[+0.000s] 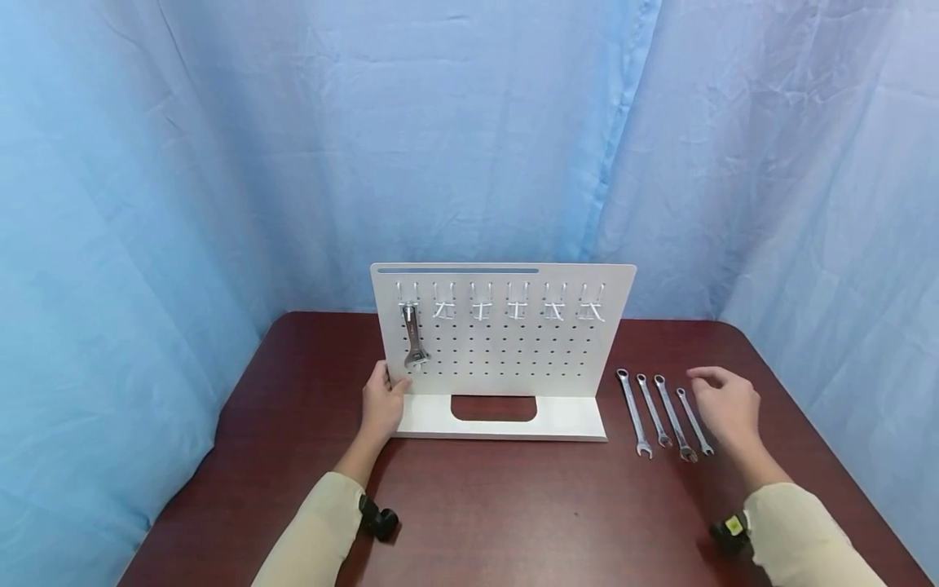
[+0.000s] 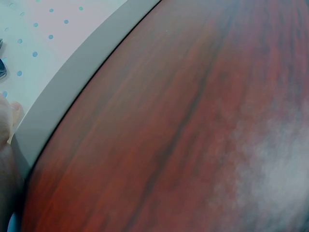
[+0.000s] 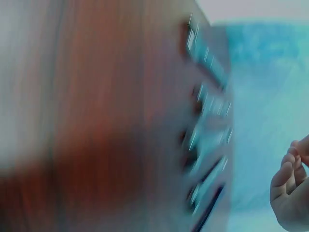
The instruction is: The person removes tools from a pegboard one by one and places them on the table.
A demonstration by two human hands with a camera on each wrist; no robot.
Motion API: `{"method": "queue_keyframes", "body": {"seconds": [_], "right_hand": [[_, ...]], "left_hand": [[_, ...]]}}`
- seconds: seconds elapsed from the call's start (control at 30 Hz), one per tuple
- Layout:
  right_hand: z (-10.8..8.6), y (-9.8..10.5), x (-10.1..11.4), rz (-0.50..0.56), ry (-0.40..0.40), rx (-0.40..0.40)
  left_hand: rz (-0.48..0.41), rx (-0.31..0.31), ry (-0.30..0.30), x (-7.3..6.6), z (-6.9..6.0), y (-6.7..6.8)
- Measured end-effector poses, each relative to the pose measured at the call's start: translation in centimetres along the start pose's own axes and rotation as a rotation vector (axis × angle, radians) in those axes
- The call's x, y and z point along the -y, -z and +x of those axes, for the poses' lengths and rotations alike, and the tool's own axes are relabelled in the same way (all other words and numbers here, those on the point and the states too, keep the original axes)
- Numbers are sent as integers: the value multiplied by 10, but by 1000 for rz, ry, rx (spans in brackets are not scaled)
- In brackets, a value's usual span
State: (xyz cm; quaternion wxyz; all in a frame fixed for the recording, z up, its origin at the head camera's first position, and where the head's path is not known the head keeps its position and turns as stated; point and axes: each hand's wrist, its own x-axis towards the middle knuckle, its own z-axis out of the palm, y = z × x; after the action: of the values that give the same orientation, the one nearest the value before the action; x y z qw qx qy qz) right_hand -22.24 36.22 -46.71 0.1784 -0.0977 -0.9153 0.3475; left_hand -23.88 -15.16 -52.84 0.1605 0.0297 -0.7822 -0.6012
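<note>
A white pegboard stand (image 1: pixel 506 342) stands upright on the table, with a row of silver hooks (image 1: pixel 517 310) across its upper part. From the leftmost hook hangs an adjustable wrench (image 1: pixel 414 336). My left hand (image 1: pixel 383 403) grips the board's lower left edge, thumb on the front; the fingers behind are hidden. On the table to the right of the stand lie several silver combination wrenches (image 1: pixel 633 412) side by side. My right hand (image 1: pixel 729 405) is just right of the smallest wrench (image 1: pixel 693 420), fingers loosely bent, with nothing visible in it. In the right wrist view the wrenches are blurred.
The stand's base (image 1: pixel 499 430) has a rounded cutout and faces me. Dark red wood makes up the table top (image 1: pixel 506 505). Light blue curtains (image 1: pixel 469 147) hang behind the table and on both sides. Each wrist carries a small black camera (image 1: pixel 380 522).
</note>
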Motion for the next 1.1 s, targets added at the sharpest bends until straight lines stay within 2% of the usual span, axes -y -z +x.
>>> {"method": "queue_keyframes", "body": {"seconds": [0.17, 0.3, 0.4, 0.53, 0.73, 0.9, 1.1], "right_hand": [[-15, -18, 43, 96, 92, -45], [-26, -35, 75, 181, 155, -51], [-35, -47, 99, 259, 212, -25], [-45, -61, 125, 336, 292, 64], [-57, -80, 156, 356, 388, 212], [-62, -92, 180, 391, 425, 329], [-63, -109, 212, 438, 423, 473]], "left_hand": [[10, 9, 2, 0, 0, 0], [1, 5, 7, 0, 0, 1], [-1, 2, 14, 0, 0, 1], [-1, 11, 22, 0, 1, 1], [-12, 11, 26, 1, 2, 0], [-14, 10, 15, 2, 2, -1], [-10, 9, 1, 3, 2, 0]]}}
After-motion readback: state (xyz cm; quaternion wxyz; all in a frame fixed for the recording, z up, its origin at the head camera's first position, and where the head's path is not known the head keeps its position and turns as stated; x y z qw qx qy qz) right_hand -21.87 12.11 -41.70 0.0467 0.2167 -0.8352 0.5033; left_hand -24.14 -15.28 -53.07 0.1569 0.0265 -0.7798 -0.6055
